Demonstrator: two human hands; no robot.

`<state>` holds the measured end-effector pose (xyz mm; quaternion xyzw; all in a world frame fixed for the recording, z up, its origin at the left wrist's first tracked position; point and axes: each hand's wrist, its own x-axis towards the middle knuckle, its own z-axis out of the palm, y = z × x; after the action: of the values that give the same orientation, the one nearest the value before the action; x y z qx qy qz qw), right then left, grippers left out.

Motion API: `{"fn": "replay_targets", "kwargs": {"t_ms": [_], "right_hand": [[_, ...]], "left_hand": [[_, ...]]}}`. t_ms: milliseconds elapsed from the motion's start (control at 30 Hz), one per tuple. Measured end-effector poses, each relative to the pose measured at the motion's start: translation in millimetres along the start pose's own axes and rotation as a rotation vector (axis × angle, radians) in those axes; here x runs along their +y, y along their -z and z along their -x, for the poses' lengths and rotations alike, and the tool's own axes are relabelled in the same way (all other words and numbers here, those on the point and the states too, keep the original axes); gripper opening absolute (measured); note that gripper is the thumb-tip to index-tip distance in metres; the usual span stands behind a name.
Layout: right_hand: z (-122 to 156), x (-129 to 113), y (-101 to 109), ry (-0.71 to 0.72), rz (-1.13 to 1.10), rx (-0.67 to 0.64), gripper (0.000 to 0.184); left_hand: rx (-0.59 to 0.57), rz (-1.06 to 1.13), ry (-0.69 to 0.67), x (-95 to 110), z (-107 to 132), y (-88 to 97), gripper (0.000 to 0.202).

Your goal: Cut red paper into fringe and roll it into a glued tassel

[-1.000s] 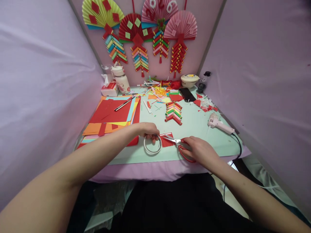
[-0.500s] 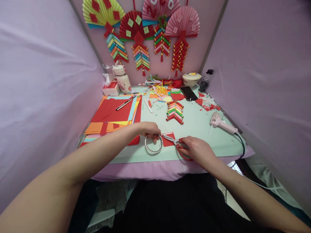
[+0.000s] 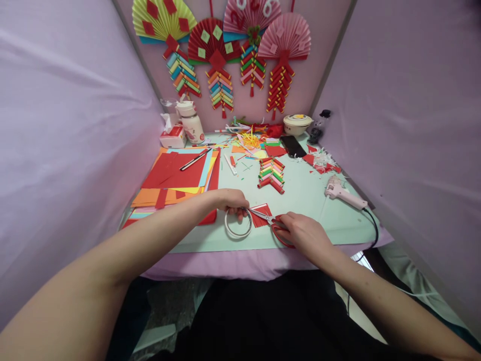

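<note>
My left hand (image 3: 232,202) is curled over the top of a white tape ring (image 3: 237,228) on the pale green mat (image 3: 308,200), its fingers pinching at the ring's upper edge. My right hand (image 3: 302,232) grips the red handles of a pair of scissors (image 3: 271,221). The scissor blades point left toward the ring and lie over a small red paper piece (image 3: 260,214) with white lines on it.
A stack of red, orange and blue paper sheets (image 3: 176,173) lies at the left. A striped paper firecracker ornament (image 3: 271,174) sits mid-mat, a pink glue gun (image 3: 342,193) at the right with its cable. Phone (image 3: 292,146), bowl (image 3: 297,123), bottle (image 3: 191,124) and scraps stand behind; fans hang on the back wall.
My right hand with the scissors has slid a little to the left, closer to the tape ring. My left hand has stayed on the ring.
</note>
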<state>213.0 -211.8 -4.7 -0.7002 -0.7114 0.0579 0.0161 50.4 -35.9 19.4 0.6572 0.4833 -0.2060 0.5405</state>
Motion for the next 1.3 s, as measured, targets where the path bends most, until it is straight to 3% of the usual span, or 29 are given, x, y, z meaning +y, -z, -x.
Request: {"fn": "replay_targets", "kwargs": {"t_ms": [200, 367, 600, 700, 867, 1067, 1300], "right_hand": [[-1.5, -0.7, 2.1, -0.017, -0.01, -0.021, 0.022], [-2.8, 0.8, 0.1, -0.009, -0.016, -0.026, 0.022], [-2.6, 0.8, 0.7, -0.013, -0.011, -0.036, 0.02], [-2.7, -0.3, 0.9, -0.018, -0.016, -0.037, 0.02], [-2.0, -1.1, 1.4, -0.013, -0.021, -0.043, 0.02], [-2.8, -2.4, 2.8, 0.005, -0.034, -0.037, 0.021], [18.7, -1.9, 14.1, 0.014, -0.136, -0.046, 0.022]], "left_hand": [[0.021, -0.023, -0.013, 0.7, 2.2, 2.2, 0.018], [-0.013, -0.033, -0.008, -1.7, 6.3, 19.0, 0.02], [-0.117, 0.224, -0.269, -16.5, 23.5, 53.7, 0.023], [-0.191, 0.502, -0.415, -23.0, 14.7, 44.2, 0.018], [-0.241, 0.871, -0.439, -28.3, -13.1, 13.7, 0.015], [-0.298, 0.85, -0.388, -28.1, -25.6, 11.2, 0.013], [-0.318, 0.85, -0.446, -29.9, -18.0, 14.5, 0.016]]}}
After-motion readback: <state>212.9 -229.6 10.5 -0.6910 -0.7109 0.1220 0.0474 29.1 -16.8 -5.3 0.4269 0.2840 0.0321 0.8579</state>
